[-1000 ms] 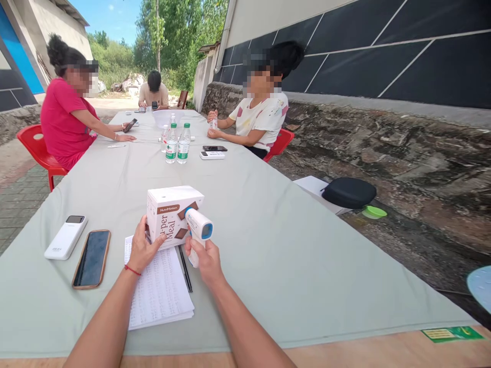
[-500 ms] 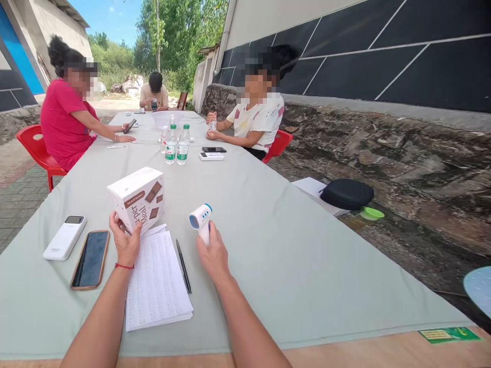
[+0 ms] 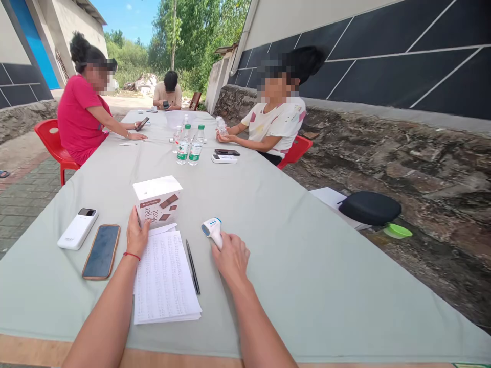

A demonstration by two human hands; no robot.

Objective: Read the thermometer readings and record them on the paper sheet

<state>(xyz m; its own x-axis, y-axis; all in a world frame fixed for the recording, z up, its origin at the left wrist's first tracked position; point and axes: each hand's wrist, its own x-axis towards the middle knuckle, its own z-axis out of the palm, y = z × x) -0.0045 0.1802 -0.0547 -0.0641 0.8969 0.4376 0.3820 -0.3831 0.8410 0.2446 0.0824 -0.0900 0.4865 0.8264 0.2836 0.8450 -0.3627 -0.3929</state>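
My left hand (image 3: 137, 232) grips the near left corner of a white box (image 3: 158, 188) printed with brown chocolate pieces. The box stands upright behind a stack of written paper sheets (image 3: 165, 278). In my right hand (image 3: 232, 255) is a white and blue infrared thermometer (image 3: 212, 231), tilted over, its head pointing left and low above the cloth or touching it; I cannot tell which. A black pen (image 3: 193, 267) lies between the papers and my right forearm. Left of my left hand are a phone (image 3: 101, 252) in a brown case and a white power bank (image 3: 77, 229).
Two green-capped water bottles (image 3: 196, 145) stand mid-table on the grey tablecloth (image 3: 307, 286). Beyond them is a translucent basin (image 3: 175, 118). A black phone (image 3: 227, 152) lies to their right. Three people sit around the far part. A black case (image 3: 370, 208) is off the right edge.
The box has come down upright from a tilt, still in my left hand. My right hand has lowered and tipped the thermometer leftward. The camera view has shifted slightly left.
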